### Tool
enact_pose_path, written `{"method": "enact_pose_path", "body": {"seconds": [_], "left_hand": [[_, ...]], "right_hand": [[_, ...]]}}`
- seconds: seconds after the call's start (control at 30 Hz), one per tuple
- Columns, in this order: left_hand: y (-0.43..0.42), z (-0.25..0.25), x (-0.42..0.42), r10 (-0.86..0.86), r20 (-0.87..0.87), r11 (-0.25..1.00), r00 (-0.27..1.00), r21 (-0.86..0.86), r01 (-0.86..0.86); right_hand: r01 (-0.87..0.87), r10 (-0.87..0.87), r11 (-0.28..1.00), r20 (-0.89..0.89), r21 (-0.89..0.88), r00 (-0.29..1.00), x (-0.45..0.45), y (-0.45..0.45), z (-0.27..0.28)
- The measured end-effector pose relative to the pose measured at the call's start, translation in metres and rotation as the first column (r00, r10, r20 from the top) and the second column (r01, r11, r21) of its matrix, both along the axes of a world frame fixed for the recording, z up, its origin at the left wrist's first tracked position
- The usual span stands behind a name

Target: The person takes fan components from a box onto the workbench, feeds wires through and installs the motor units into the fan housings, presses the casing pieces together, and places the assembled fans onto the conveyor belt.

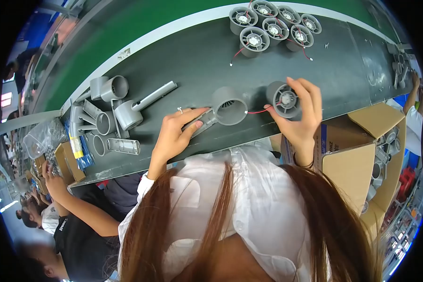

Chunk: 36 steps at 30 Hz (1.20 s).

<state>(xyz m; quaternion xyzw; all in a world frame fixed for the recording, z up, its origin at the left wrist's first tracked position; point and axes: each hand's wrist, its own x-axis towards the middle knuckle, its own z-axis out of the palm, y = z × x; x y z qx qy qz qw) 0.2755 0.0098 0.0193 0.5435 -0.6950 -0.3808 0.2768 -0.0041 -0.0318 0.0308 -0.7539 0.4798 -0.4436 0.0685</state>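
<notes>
"Where are the two parts?"

"Over the near side of the counter [188, 61], a little apart. The left hand [173, 136] pinches the handle [209, 123] of a grey housing [219, 96] between thumb and fingers. The right hand [303, 115] grasps a fan unit [275, 96], thumb on one side, fingers on the other."

"And what lies between them?"

"A red wire [258, 112]. It runs from beside the right thumb to a white plug [246, 112] at the housing's rim. Whether the plug sits inside the opening or only against its edge, the view doesn't tell."

"So what looks most likely to go wrong?"

"Strain on the wire, probably. It looks nearly straight, so if the hands spread, the plug could slip away from the rim or the lead could be tugged at the fan."

"And if they close up?"

"Then slack could fold between the two rims and get nipped. The thumb is close enough to trap it as well."

"Is the left hand's hold a worry?"

"Somewhat. It has only the handle, off to one side, so a push on the round end could twist the housing. The loose grey parts [127, 115] lie well to the left, unlikely to interfere."
</notes>
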Motion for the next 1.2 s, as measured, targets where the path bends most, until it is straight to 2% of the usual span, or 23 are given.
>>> {"method": "enact_pose_path", "body": {"seconds": [0.07,0.17,0.33,0.43,0.47,0.57,0.67,0.77,1.1,1.2], "left_hand": [[-0.001,-0.011,-0.002,0.021,-0.043,0.997,0.999,-0.078,-0.024],[-0.007,0.002,-0.007,0.044,-0.013,0.993,0.999,0.115,-0.042],[-0.011,0.002,-0.011,0.027,-0.037,0.997,0.999,0.078,-0.024],[-0.011,-0.002,-0.013,0.036,0.067,0.996,0.997,-0.079,-0.031],[-0.01,0.001,-0.014,0.062,0.084,0.997,0.995,-0.05,-0.058],[-0.01,0.006,-0.015,0.088,0.107,0.982,0.99,-0.175,-0.068],[-0.01,0.004,-0.02,0.096,0.056,0.943,0.994,-0.324,-0.073],[-0.007,0.0,-0.026,0.097,0.075,0.939,0.992,-0.339,-0.067],[-0.006,-0.006,-0.038,0.092,0.129,0.917,0.987,-0.398,-0.033],[-0.007,-0.007,-0.038,0.084,0.099,0.915,0.992,-0.402,-0.038]], "right_hand": [[0.045,-0.043,0.998,0.034,-0.04,0.998,0.003,0.005,0.012],[0.004,-0.041,0.98,-0.182,-0.197,0.982,0.007,0.005,0.029],[-0.088,-0.068,0.898,-0.332,-0.432,0.941,0.026,-0.015,0.024],[-0.184,0.023,0.881,-0.35,-0.436,0.936,0.038,-0.02,0.023],[-0.211,0.034,0.875,-0.38,-0.436,0.924,0.041,-0.02,0.022],[-0.288,0.095,0.842,-0.399,-0.457,0.912,0.048,-0.021,0.015],[-0.329,0.136,0.829,-0.408,-0.451,0.903,0.052,-0.018,0.009],[-0.369,0.163,0.813,-0.432,-0.45,0.887,0.054,-0.02,0.003],[-0.288,0.152,0.765,-0.272,-0.576,0.95,0.04,-0.018,-0.016],[-0.325,0.16,0.751,-0.318,-0.575,0.934,0.04,-0.018,-0.016]]}}
